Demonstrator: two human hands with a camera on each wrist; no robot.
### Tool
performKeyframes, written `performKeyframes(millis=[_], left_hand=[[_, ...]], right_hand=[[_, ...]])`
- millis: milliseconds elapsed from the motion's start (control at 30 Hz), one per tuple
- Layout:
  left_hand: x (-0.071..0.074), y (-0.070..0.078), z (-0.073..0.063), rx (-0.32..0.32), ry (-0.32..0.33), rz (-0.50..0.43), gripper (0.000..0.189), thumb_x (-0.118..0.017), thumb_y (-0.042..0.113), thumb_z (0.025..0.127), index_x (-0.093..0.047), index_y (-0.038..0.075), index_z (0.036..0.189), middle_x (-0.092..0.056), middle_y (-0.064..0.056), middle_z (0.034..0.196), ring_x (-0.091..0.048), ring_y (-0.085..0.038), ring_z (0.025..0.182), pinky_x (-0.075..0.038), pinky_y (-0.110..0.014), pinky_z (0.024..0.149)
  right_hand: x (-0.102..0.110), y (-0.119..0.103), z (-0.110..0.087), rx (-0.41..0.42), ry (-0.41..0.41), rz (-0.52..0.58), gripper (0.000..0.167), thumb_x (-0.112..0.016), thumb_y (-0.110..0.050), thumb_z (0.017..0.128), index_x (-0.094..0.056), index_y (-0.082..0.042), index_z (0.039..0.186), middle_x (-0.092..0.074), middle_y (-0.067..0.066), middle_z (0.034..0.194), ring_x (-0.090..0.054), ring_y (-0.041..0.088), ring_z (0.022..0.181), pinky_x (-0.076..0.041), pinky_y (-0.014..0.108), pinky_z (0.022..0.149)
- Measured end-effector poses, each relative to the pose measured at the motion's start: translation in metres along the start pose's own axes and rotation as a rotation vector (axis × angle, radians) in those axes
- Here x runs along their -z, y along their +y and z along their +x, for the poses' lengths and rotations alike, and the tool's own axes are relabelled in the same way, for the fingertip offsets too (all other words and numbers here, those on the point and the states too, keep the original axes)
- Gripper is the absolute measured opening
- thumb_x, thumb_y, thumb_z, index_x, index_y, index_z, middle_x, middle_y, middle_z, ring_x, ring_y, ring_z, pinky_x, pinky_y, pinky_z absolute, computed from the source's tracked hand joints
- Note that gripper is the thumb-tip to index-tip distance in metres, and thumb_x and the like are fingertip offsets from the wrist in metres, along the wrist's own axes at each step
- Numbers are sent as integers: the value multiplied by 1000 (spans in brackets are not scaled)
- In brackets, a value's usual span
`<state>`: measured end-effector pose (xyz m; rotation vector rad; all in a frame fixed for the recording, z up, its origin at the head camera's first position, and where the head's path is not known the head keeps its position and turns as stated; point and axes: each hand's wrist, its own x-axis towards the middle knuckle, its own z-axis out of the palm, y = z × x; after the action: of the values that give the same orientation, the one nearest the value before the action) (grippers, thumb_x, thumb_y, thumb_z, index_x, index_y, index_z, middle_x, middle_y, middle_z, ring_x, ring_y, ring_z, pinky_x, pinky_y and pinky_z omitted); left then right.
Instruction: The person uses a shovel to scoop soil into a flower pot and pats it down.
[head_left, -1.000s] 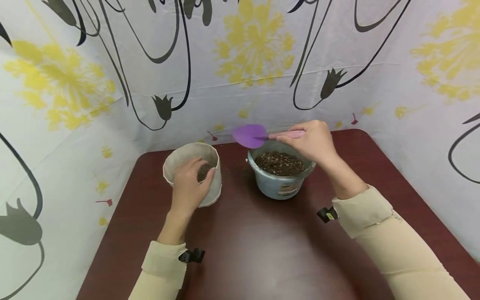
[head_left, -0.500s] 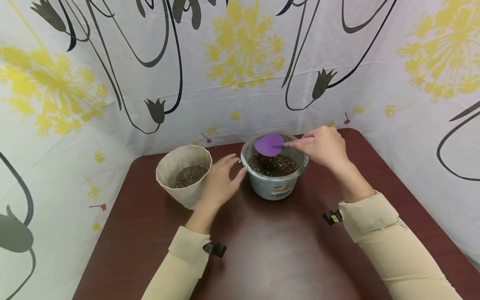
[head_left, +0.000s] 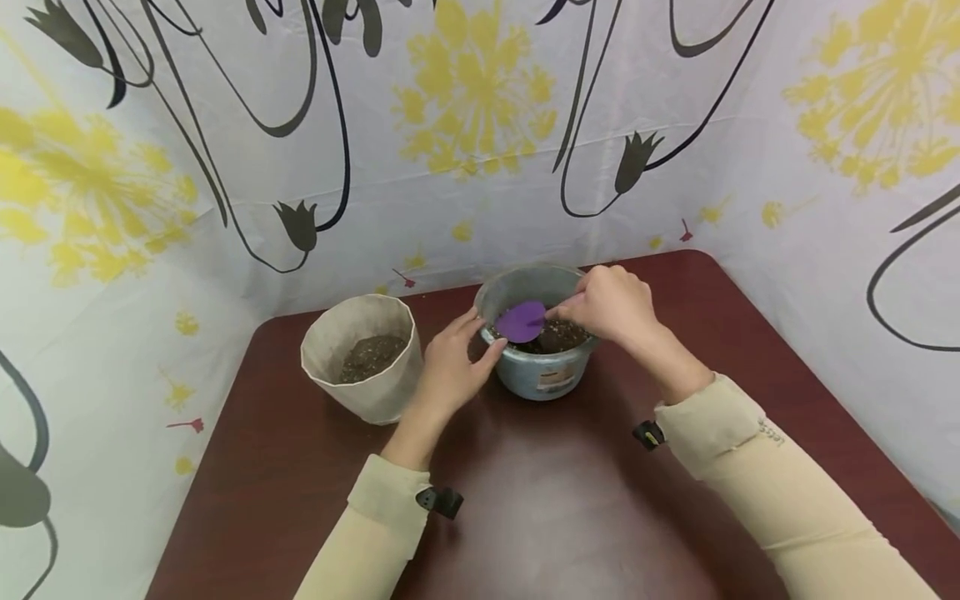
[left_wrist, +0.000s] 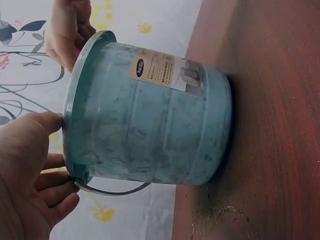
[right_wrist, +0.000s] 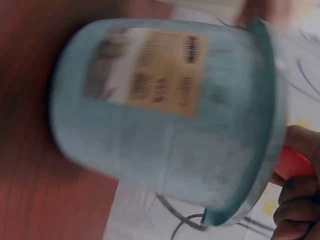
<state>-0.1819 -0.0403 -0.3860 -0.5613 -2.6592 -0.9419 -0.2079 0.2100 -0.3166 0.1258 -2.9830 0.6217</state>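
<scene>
In the head view a light blue bucket [head_left: 525,375] with dark soil [head_left: 562,335] inside stands on the table. My left hand [head_left: 453,367] is at its left rim, thumb on the front edge and fingertips on the side; the left wrist view shows them close to the wire handle [left_wrist: 112,192]. My right hand [head_left: 615,304] grips the pink handle of a trowel above the bucket's right side. The trowel's purple blade [head_left: 522,322] is down inside the bucket at the soil. In the right wrist view the bucket [right_wrist: 150,145] hides the blade.
A whitish pot [head_left: 378,396] with soil [head_left: 371,357] in it stands left of the bucket, behind my left forearm. Dark red table [head_left: 525,500] lies under both. Patterned cloth [head_left: 480,217] hangs close behind. Crumbs of soil [left_wrist: 220,215] lie beside the bucket.
My left hand has moved right, from inside the white pot to the bucket's rim. The right hand has lowered the trowel from above the bucket into it.
</scene>
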Motion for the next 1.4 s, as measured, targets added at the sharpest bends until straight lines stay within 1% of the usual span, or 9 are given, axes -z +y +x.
performKeyframes(millis=[167, 333, 567, 833, 933, 1067, 1167, 1267, 1400], left_hand=[[2, 0, 0, 7, 8, -27, 54, -68, 40, 97, -66, -2, 131, -55, -14, 146, -55, -32, 132, -44, -45, 110], [0, 0, 0, 19, -3, -42, 56, -66, 43, 98, -65, 0, 133, -54, -13, 148, -53, -32, 133, -43, -44, 111], [2, -3, -1, 30, 8, -12, 57, -67, 44, 97, -65, 0, 133, -54, -12, 148, -56, -33, 131, -45, -44, 109], [-1, -3, -2, 36, -11, -1, 61, -64, 47, 98, -62, 0, 137, -52, -10, 150, -55, -32, 131, -44, -44, 110], [-2, -2, -1, 34, -15, -10, 61, -64, 47, 98, -62, 0, 137, -52, -10, 150, -55, -32, 132, -44, -44, 109], [-2, 0, -1, 33, -23, -22, 62, -64, 48, 98, -62, 0, 137, -51, -10, 151, -54, -32, 132, -44, -45, 109], [-3, 0, -1, 33, -22, -37, 62, -63, 48, 99, -61, 0, 138, -50, -11, 151, -53, -32, 133, -44, -45, 109], [-3, 0, -2, 34, -17, -52, 62, -63, 47, 99, -60, 0, 138, -49, -11, 151, -53, -32, 133, -45, -45, 109], [-3, -1, -4, 44, -10, -74, 61, -64, 46, 99, -60, -1, 139, -49, -11, 151, -53, -33, 133, -45, -45, 109]], right_hand=[[8, 1, -10, 100, 56, -186, 40, -83, -48, 79, -67, -17, 57, -61, 5, 59, -60, 31, 57, -48, 48, 48], [26, 6, -17, 205, 141, -305, 43, -86, -33, 77, -55, -16, 53, -54, 4, 53, -55, 32, 48, -44, 47, 41], [28, 10, -11, 512, 370, -416, 48, -77, -22, 85, -45, -16, 51, -42, 2, 46, -45, 29, 39, -37, 46, 35], [23, 19, -2, 763, 236, -571, 48, -77, -9, 80, -39, -18, 52, -42, 1, 48, -37, 17, 41, -38, 41, 36], [27, 24, 0, 778, 177, -521, 48, -78, -17, 84, -44, -18, 50, -42, 0, 48, -34, 17, 41, -36, 41, 35], [29, 30, 1, 841, 130, -433, 16, -83, -19, 81, -76, -16, 66, -56, -2, 51, -38, 13, 42, -33, 38, 34], [28, 32, 4, 864, 129, -381, 7, -85, -19, 78, -81, -21, 74, -59, -4, 53, -39, 11, 42, -33, 36, 34], [25, 33, 6, 779, 125, -336, 24, -86, -22, 77, -69, -19, 60, -52, -6, 50, -40, 12, 41, -38, 38, 36], [16, 34, 7, 631, 33, -264, 23, -85, -27, 78, -70, -16, 64, -60, -5, 55, -52, 16, 47, -46, 41, 43]])
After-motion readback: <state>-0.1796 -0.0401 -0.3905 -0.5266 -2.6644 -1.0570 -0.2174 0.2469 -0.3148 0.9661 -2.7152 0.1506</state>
